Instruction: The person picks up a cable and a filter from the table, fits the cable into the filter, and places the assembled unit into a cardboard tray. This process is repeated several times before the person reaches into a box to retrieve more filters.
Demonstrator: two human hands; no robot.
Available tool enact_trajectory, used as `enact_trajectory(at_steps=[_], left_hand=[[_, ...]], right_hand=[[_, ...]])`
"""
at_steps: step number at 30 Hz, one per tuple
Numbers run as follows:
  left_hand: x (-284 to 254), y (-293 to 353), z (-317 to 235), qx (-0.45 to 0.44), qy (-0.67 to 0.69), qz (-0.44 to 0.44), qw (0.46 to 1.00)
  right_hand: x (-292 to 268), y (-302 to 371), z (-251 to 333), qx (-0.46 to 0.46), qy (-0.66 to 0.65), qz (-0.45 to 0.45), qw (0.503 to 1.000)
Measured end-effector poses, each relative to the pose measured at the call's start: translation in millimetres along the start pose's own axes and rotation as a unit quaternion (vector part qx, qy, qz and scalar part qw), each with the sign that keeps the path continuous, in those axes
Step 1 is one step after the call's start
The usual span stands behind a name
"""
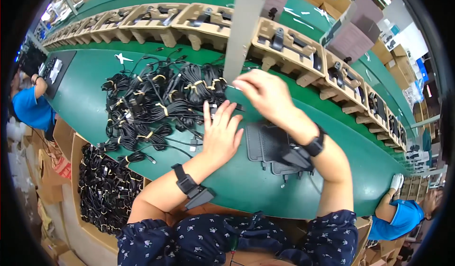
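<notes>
At the green table point(85, 86), the left hand point(222, 135) lies palm-down with fingers spread over the right edge of a heap of black cables point(177, 109); I see nothing clasped in it. Just beyond, the right hand point(265, 95) appears to pinch a thin white strip point(236, 88). Many coils in the heap are already bound with pale ties point(163, 108), and more crowd the carton point(76, 171) at near left. Plenty seems left to handle. The far pulp trays point(294, 60) already carry black parts point(277, 38).

Pale bit point(233, 87) at right hand point(266, 97) too small to tell
</notes>
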State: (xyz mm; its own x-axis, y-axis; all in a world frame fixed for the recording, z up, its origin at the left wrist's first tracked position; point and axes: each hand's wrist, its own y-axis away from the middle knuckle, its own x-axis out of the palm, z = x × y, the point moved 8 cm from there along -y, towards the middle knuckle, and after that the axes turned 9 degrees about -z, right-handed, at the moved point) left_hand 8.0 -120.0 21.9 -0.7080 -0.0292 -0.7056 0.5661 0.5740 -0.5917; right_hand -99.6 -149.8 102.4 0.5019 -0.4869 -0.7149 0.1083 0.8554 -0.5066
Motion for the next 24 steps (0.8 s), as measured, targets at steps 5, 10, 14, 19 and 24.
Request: enact_trajectory(at_steps=[5, 10, 14, 19, 24], left_hand=[[5, 2, -2, 0.005, 0.024, 0.019, 1.0], [-40, -4, 0, 0.011, 0.128, -0.108, 0.986], [-107, -2, -1, 0.052, 0.206, -0.345, 0.914], [-103, -26, 16, -0.005, 0.133, -0.247, 0.96], [-44, -20, 10, -0.079, 0.409, -0.077, 0.906]], right_hand=[[81, -34, 29, -0.005, 0.159, 0.107, 0.981], [84, -35, 28, 0.028, 0.109, 0.084, 0.99], [27, -17, 39, 0.01, 0.059, 0.079, 0.995], [-30, 30, 76, -0.115, -0.01, 0.176, 0.978], [-55, 62, 77, 0.001, -0.164, 0.143, 0.976]])
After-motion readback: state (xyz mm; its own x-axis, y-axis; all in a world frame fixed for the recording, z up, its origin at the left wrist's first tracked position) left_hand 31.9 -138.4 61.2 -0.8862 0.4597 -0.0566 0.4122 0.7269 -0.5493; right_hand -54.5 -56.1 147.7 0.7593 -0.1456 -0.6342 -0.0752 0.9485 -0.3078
